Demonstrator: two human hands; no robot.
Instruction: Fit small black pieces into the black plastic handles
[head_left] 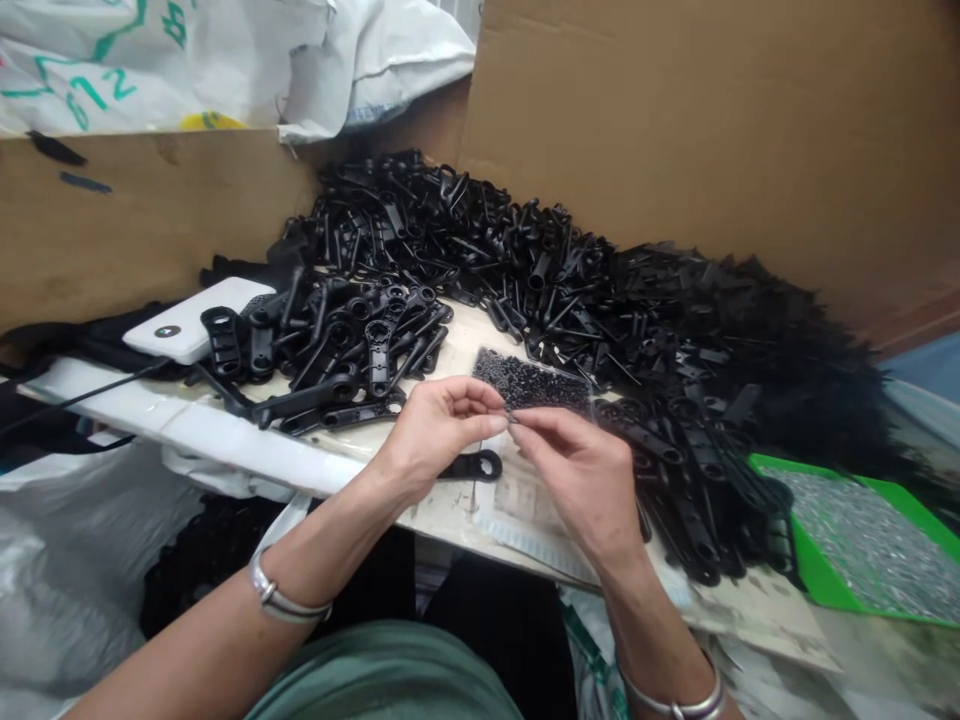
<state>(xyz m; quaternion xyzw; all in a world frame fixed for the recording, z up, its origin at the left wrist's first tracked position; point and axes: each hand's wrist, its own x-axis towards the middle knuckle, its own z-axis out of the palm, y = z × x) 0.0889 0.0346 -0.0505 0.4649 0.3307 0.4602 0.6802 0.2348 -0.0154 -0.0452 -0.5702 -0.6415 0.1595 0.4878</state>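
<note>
My left hand and my right hand meet fingertip to fingertip over the worktop. Both are pinched around a tiny dark part, too small to name, right where thumbs and forefingers come together. Just behind the fingers lies a shallow clear tray filled with small black pieces. Below my left hand, a black plastic handle-like part with a ring end rests on the worktop, partly covered by the hand.
A large heap of black plastic parts spreads across the back against cardboard. Smaller piles lie left and right. A white power-bank-like box with a cable sits left. At right, a green tray holds many small metal pieces.
</note>
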